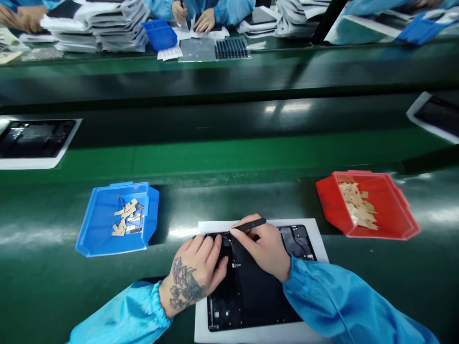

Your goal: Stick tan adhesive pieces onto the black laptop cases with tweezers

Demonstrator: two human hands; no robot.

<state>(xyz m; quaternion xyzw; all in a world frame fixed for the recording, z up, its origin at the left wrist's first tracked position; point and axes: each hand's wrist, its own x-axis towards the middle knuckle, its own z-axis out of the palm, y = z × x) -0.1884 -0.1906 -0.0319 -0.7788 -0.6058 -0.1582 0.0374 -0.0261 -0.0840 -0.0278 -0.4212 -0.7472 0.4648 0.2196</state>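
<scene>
A black tablet housing (258, 291) lies on a white sheet (201, 325) at the front of the bench. My right hand (263, 243) is closed around black tweezers (253, 224), their tip pointing left to the housing's upper left edge. Across that same corner rests my left hand (199, 267), fingers stretched out over the top edge and thumb apart. Small parts and a cable show along the upper right of the housing. What lies right under the left fingertips is hidden.
A blue bin (116, 220) with small tan strips stands left; a red bin (369, 205) with tan pieces stands right. Further housings on white sheets lie at far left (39, 138) and far right (439, 114). Across the line, co-workers' hands (205, 21) work beside stacked packets (114, 26).
</scene>
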